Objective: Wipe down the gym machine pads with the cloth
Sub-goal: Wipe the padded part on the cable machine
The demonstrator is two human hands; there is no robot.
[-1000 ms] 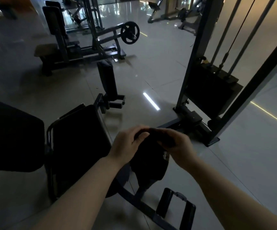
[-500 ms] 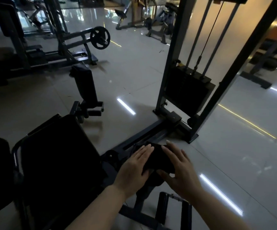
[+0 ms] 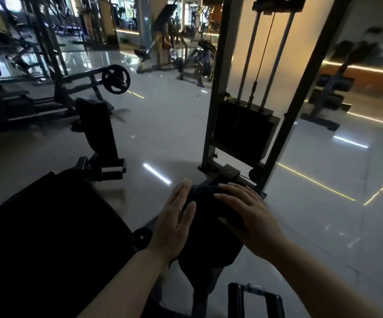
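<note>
Head view of a dim gym: in the lower centre of the frame, the left hand and right hand lie flat, fingers straight, pressing a dark cloth onto a small machine pad. The cloth looks loosely draped, so it could likely slide off the pad's rounded edge if either palm lifts. A large seat pad sits just left; the weight stack stands beyond. Open tiled floor gives room at right.

No words, labels, brands or numbers can be read anywhere; the dim light and blur leave every surface unreadable.
</note>
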